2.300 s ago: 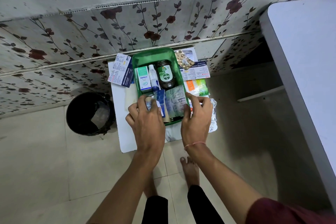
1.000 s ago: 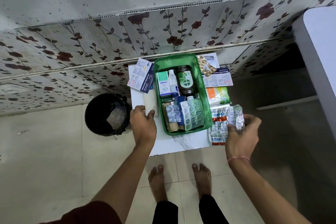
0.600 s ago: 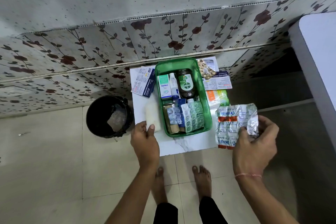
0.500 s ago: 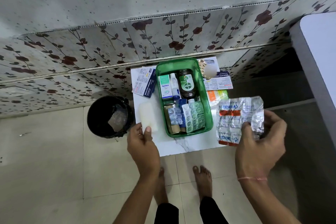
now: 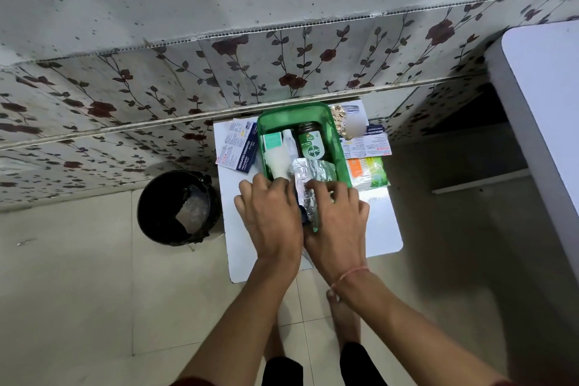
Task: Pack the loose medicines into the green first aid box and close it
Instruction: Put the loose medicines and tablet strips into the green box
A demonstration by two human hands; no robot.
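The open green first aid box (image 5: 300,113) stands on a small white table (image 5: 383,229) against the wall. Inside it are a Dettol bottle (image 5: 310,144), a teal carton (image 5: 272,140) and a white tube (image 5: 289,142). My left hand (image 5: 269,216) holds a white bandage roll (image 5: 279,163) down in the box's left side. My right hand (image 5: 336,216) grips a stack of silver blister strips (image 5: 310,177) over the box's near half. Both hands hide the box's near end.
Loose on the table are a blue-white dressings carton (image 5: 239,149) left of the box, and a gold capsule strip (image 5: 340,122), a printed carton (image 5: 366,144) and an orange-green packet (image 5: 366,171) on its right. A black bin (image 5: 178,207) stands on the floor at left. A large white table (image 5: 545,97) is at right.
My left hand lifted the white roll from the table and moved it into the box. My right hand picked the silver strips off the table's right side and carried them over the box.
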